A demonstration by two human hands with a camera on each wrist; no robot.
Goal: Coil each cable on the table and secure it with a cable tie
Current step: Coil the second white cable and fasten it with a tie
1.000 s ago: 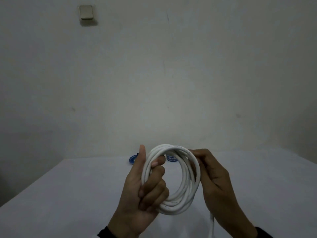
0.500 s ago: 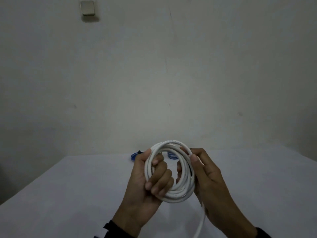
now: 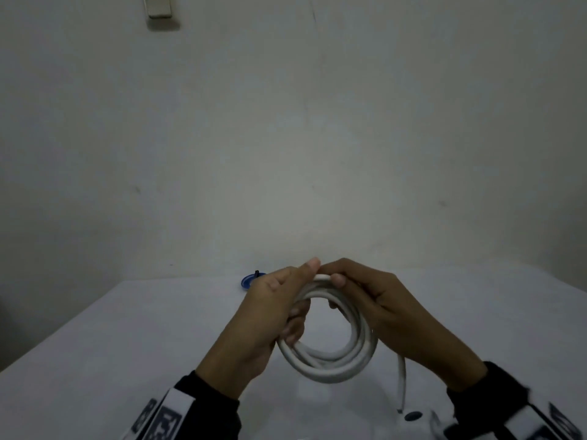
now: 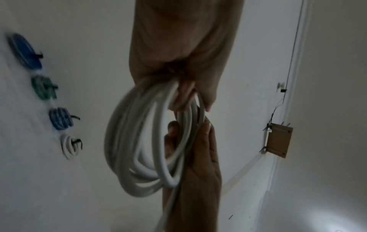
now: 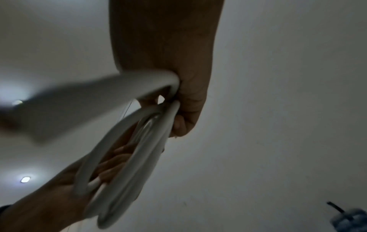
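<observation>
White cable coil held upright above the tabletop, gripped on both sides. Left hand curled round the coil's left arc, thumb on top; right hand pinching the coil's top right, loose tail hanging down just right of the coil. Beyond the coil, four tied bundles in a row: blue, green, blue, white.
</observation>
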